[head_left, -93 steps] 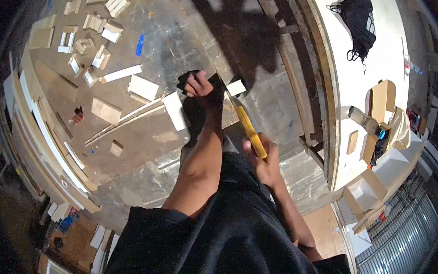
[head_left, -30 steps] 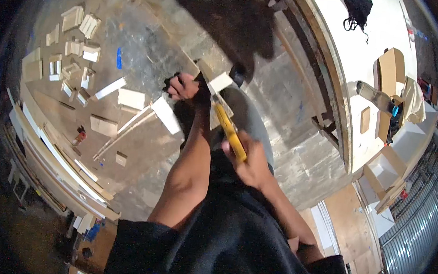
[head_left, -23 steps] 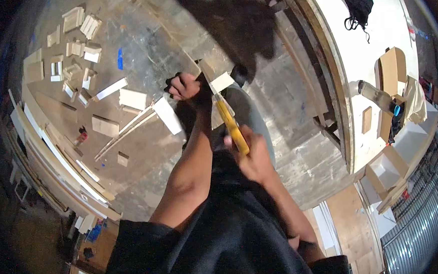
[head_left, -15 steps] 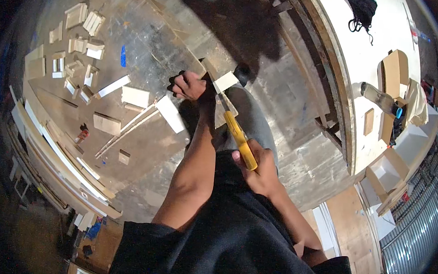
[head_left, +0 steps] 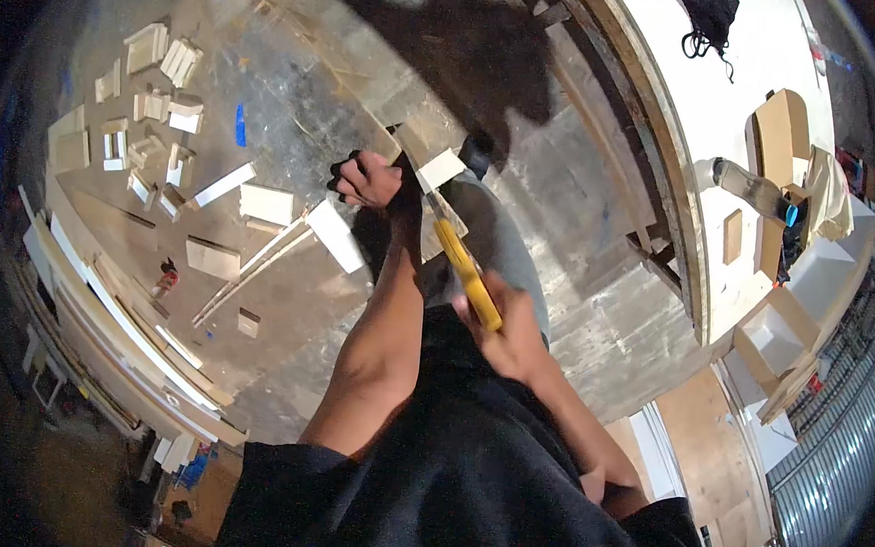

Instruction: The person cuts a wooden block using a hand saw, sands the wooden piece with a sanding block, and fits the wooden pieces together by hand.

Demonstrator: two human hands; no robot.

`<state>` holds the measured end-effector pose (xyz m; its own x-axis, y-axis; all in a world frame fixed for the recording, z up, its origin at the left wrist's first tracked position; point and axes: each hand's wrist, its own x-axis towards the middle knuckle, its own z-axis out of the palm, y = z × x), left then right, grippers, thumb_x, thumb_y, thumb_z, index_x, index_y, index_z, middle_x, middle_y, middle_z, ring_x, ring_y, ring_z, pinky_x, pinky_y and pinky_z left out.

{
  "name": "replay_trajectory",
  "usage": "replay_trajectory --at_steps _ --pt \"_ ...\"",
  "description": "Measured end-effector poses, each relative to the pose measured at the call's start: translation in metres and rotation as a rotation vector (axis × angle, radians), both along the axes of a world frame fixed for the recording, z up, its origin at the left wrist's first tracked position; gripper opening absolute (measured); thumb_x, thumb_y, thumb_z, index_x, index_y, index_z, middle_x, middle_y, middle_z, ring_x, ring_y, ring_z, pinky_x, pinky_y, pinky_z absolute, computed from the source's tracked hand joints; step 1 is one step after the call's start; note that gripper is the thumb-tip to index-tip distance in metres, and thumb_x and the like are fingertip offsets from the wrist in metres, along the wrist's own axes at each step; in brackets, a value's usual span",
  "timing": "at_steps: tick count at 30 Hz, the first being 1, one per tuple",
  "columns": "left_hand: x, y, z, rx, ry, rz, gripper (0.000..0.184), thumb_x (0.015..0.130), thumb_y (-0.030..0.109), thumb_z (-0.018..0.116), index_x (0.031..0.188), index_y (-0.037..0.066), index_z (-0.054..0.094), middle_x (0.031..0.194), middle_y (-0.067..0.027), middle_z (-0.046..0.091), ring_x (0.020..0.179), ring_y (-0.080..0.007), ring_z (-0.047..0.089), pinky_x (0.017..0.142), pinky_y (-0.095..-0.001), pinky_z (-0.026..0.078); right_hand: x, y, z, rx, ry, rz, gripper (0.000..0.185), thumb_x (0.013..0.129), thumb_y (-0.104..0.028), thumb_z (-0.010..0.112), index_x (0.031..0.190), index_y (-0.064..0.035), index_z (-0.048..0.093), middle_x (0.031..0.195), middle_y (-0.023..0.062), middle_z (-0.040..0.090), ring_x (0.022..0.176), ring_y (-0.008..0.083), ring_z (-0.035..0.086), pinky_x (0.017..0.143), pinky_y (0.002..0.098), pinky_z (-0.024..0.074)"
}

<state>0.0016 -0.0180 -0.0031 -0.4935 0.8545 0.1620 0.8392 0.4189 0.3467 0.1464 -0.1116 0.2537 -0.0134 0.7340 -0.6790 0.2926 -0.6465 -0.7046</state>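
My right hand (head_left: 506, 330) is wrapped round the yellow handle of a hand saw (head_left: 456, 252). Its thin blade points away from me, up to a pale wood piece (head_left: 441, 169) in front of my legs; how deep it sits in the wood I cannot tell. Close to the left of that piece is my left hand (head_left: 368, 181), fingers curled and partly in dark shadow. What those fingers hold, if anything, is hidden. A tan board (head_left: 428, 141) shows just beyond the wood piece.
Several small wood blocks (head_left: 187, 113) lie on the floor to the left, with thin strips (head_left: 247, 274) and a white-faced board (head_left: 335, 237) nearer me. Long boards (head_left: 120, 299) are stacked at far left. On the right stands a white-topped table (head_left: 757, 123) holding a clear bottle (head_left: 753, 190).
My right hand and the saw have shifted slightly left. My left hand keeps its curled shape beside the wood piece, and the whole view has moved a little.
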Motion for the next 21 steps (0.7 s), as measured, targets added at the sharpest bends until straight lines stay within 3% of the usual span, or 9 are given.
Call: replay_trajectory --at_steps 3,8,9,12,13,14,16,18,21 --pt "-0.004 -0.003 -0.001 -0.023 0.012 0.002 0.032 0.056 0.011 0.071 0.083 0.017 0.054 0.100 -0.0057 0.046 0.103 -0.0334 0.045 0.084 -0.0497 0.034 0.004 -0.001 0.015 -0.042 0.004 0.014 0.033 0.095 -0.032 0.066 0.092 -0.0007 0.055 0.065 0.0129 0.048 0.064 0.0175 0.042 0.059 0.0379 0.0404" --pt "-0.003 0.006 -0.009 0.050 0.006 -0.001 0.029 0.057 0.011 0.072 0.081 0.016 0.056 0.103 -0.0066 0.047 0.104 -0.0340 0.045 0.085 -0.0500 0.035 -0.002 -0.002 -0.011 0.055 -0.015 -0.002 0.035 0.095 -0.033 0.066 0.089 -0.0009 0.052 0.064 0.0128 0.046 0.064 0.0174 0.042 0.059 0.0374 0.0395" --pt "-0.003 0.003 -0.011 0.017 0.001 0.005 0.029 0.059 0.011 0.071 0.083 0.016 0.056 0.104 -0.0069 0.047 0.104 -0.0340 0.045 0.085 -0.0500 0.035 0.003 -0.002 0.003 0.023 -0.043 0.043 0.033 0.094 -0.032 0.066 0.097 -0.0001 0.057 0.071 0.0259 0.057 0.066 0.0443 0.057 0.062 0.0445 0.0463" --pt "-0.007 -0.007 -0.009 -0.016 0.025 0.014 0.027 0.065 0.010 0.069 0.087 0.014 0.055 0.105 -0.0067 0.048 0.105 -0.0333 0.046 0.086 -0.0500 0.035 0.010 -0.006 0.030 0.039 -0.045 0.021 0.034 0.094 -0.034 0.066 0.094 -0.0007 0.056 0.067 0.0217 0.056 0.061 0.0397 0.058 0.059 0.0423 0.0460" --pt "-0.011 -0.009 -0.009 -0.116 0.089 -0.086 0.025 0.067 0.010 0.068 0.088 0.013 0.054 0.105 -0.0069 0.048 0.103 -0.0331 0.046 0.086 -0.0505 0.035 0.014 -0.011 0.031 0.028 -0.107 0.043 0.034 0.093 -0.033 0.069 0.089 -0.0023 0.055 0.063 0.0152 0.055 0.056 0.0288 0.057 0.056 0.0381 0.0452" --pt "-0.014 -0.009 -0.009 -0.168 0.121 -0.127 0.024 0.069 0.010 0.067 0.088 0.013 0.053 0.105 -0.0070 0.048 0.102 -0.0331 0.047 0.085 -0.0507 0.035 0.019 -0.014 0.035 0.031 -0.106 0.054 0.034 0.093 -0.033 0.069 0.089 -0.0023 0.055 0.063 0.0152 0.055 0.056 0.0288 0.057 0.056 0.0381 0.0452" --pt "-0.014 -0.008 0.002 -0.181 0.149 -0.147 0.021 0.071 0.009 0.065 0.088 0.013 0.053 0.104 -0.0081 0.047 0.099 -0.0332 0.047 0.084 -0.0504 0.035 0.027 -0.019 0.045 0.299 -0.212 -0.066 0.031 0.091 -0.030 0.072 0.087 -0.0043 0.054 0.062 0.0103 0.055 0.056 0.0213 0.056 0.055 0.0351 0.0444" --pt "-0.007 -0.004 0.022 -0.109 0.140 -0.114 0.017 0.075 0.006 0.061 0.088 0.013 0.053 0.101 -0.0100 0.046 0.095 -0.0337 0.046 0.083 -0.0492 0.034 0.027 -0.004 0.041 0.329 -0.285 -0.260 0.029 0.089 -0.026 0.074 0.088 -0.0057 0.054 0.063 0.0073 0.053 0.056 0.0161 0.052 0.055 0.0333 0.0434" --pt "-0.003 -0.001 0.014 -0.026 0.047 -0.067 0.017 0.075 0.005 0.060 0.088 0.013 0.054 0.100 -0.0110 0.046 0.095 -0.0342 0.045 0.083 -0.0488 0.033 0.036 0.032 -0.028 0.342 -0.374 -0.169 0.025 0.091 -0.022 0.070 0.092 -0.0025 0.054 0.070 0.0145 0.058 0.062 0.0217 0.056 0.059 0.0348 0.0452"
